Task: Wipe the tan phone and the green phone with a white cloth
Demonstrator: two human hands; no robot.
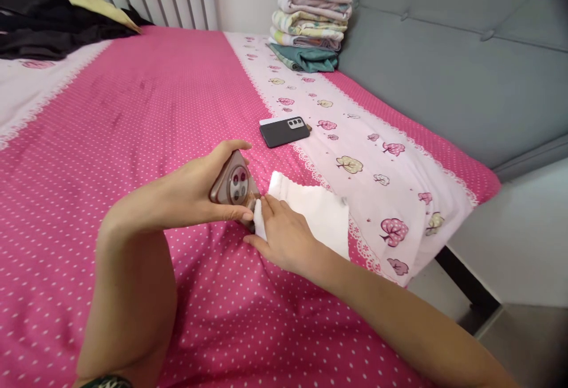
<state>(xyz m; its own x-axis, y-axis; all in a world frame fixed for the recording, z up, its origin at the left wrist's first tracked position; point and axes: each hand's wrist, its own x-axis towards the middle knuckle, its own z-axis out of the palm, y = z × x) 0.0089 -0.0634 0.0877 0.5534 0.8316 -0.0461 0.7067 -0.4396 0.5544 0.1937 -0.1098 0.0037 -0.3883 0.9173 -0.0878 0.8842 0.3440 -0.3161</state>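
Note:
My left hand [202, 184] grips a pinkish-brown smartphone [239, 184] by its edges, thumb on the near side and fingers on the far side. The phone's back, with a large round camera module, faces up and is tilted. Against its right end my right hand [286, 235] presses a white cloth [326, 213], fingers closed over the fabric. The rest of the cloth spreads to the right across the bed. Part of the phone's lower end is hidden by the cloth and my fingers.
Beyond my hands, a black smartphone [284, 132] lies camera side up on the pink dotted bedspread [168, 92], over a pale flat item. Folded cloths [313, 24] are stacked by the grey headboard [444, 74]. Dark clothes [44, 18] lie at the far left.

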